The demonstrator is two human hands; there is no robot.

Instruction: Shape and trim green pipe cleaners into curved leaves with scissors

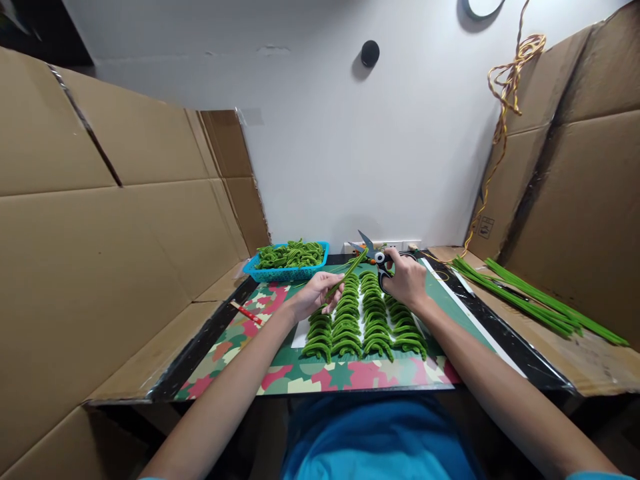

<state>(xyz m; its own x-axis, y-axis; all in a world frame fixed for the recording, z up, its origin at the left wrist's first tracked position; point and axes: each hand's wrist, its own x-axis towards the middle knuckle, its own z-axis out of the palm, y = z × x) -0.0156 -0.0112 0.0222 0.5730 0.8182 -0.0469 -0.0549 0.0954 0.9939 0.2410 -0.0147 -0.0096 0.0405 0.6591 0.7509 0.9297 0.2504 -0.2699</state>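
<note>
The person's left hand [317, 292] is holding green fuzzy sticks [356, 265] above the rows of bent green pieces [348, 327]. The right hand [406, 279] is gripping black-handled scissors [379, 257], also above the rows, and the blades are spreading apart near the tips of the sticks. A blue basket [290, 274] full of green bits is sitting behind the rows, to their left. Long green stems [530, 301] are lying to the right of the rows, and a red strip [247, 313] is resting to their left.
</note>
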